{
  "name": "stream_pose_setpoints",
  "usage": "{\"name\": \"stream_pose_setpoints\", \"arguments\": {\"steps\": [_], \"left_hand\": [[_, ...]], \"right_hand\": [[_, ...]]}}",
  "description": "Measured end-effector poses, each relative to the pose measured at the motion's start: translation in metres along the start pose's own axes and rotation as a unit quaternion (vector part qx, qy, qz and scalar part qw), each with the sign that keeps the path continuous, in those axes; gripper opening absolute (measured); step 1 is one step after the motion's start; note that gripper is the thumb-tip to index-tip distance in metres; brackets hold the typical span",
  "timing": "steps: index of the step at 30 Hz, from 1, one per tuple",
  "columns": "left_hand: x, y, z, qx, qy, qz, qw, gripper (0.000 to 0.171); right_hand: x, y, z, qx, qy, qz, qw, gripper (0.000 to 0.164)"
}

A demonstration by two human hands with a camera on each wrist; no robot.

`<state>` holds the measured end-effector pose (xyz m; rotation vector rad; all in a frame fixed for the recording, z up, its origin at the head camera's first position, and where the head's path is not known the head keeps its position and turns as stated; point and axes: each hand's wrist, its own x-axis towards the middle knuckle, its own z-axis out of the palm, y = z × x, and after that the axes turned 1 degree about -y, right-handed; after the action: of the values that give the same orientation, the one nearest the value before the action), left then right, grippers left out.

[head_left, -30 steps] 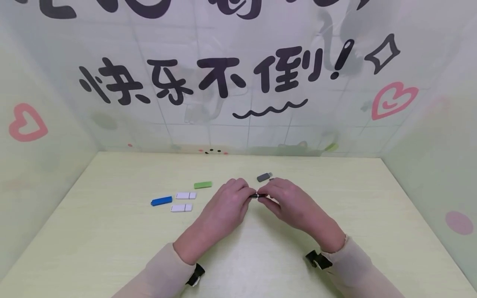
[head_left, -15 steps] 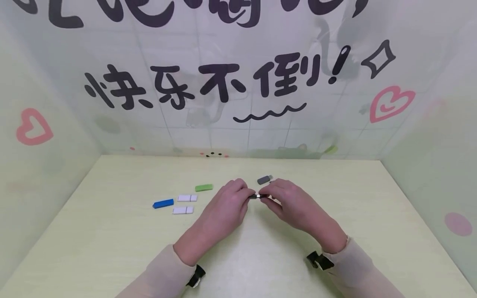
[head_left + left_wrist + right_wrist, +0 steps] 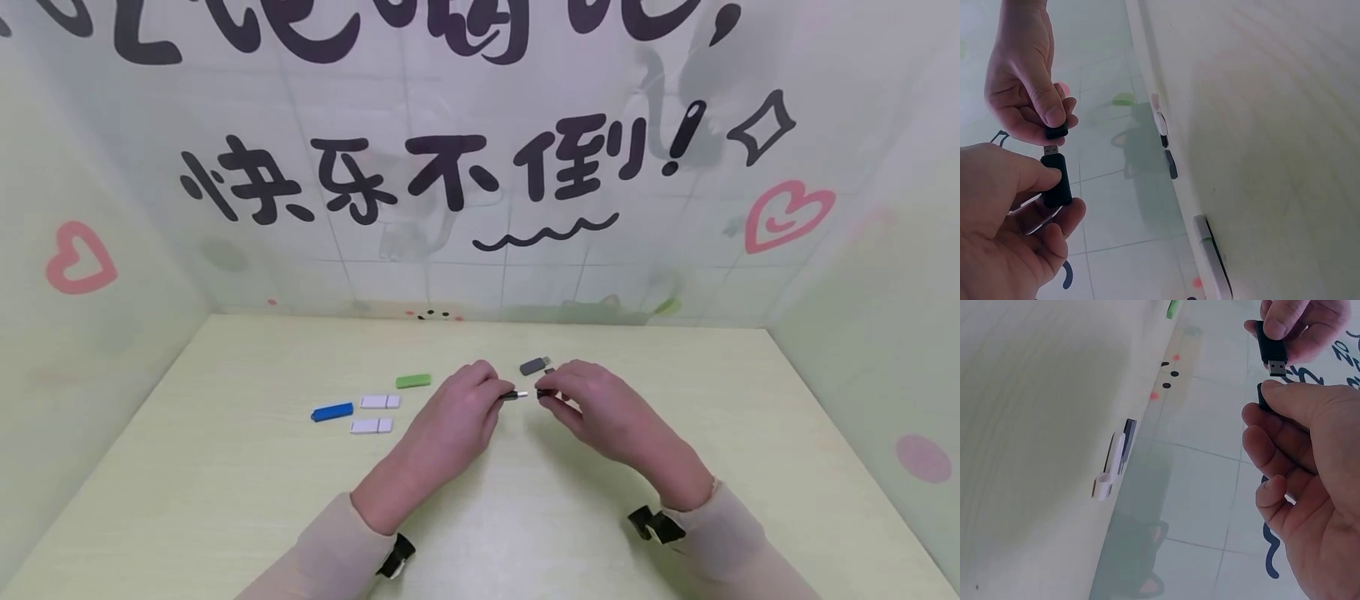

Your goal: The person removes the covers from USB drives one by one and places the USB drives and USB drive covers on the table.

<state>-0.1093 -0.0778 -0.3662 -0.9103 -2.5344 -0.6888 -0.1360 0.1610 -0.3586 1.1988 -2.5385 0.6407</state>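
Observation:
My left hand (image 3: 453, 421) pinches a black USB flash drive (image 3: 1055, 181) between thumb and fingers, its metal plug pointing toward my right hand (image 3: 603, 412). Between the thumb and finger of that right hand is a small black cap (image 3: 1262, 397). A short gap separates cap and plug in the head view. Both hands are over the middle of the table (image 3: 487, 525). Just behind them lies a grey USB flash drive (image 3: 534, 366) with its plug bare. Another dark piece (image 3: 550, 372) is partly hidden behind the right fingers.
Left of the hands lie a green flash drive (image 3: 413, 381), a blue flash drive (image 3: 332, 412) and two white ones, the rear white drive (image 3: 380, 402) and the front white drive (image 3: 371, 426). A printed wall (image 3: 420, 275) closes the table's back edge.
The cap has come off the black flash drive, and more of the metal plug shows. My right hand has shifted slightly right with the cap; the left stays nearly in place.

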Motion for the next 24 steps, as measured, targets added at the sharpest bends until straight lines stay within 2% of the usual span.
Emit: {"name": "stream_pose_setpoints", "arguments": {"steps": [9, 16, 24], "left_hand": [[0.002, 0.002, 0.005, -0.014, 0.014, 0.007, 0.9998, 0.013], [0.007, 0.006, 0.012, -0.045, -0.005, -0.038, 0.9982, 0.011], [0.021, 0.011, 0.021, -0.047, -0.038, -0.079, 0.995, 0.01]], "right_hand": [[-0.013, 0.005, -0.011, -0.005, -0.002, 0.017, 1.0, 0.019], [-0.023, 0.007, -0.019, -0.013, -0.015, 0.041, 0.999, 0.019], [-0.033, 0.01, -0.024, -0.02, -0.018, 0.054, 0.998, 0.018]]}}
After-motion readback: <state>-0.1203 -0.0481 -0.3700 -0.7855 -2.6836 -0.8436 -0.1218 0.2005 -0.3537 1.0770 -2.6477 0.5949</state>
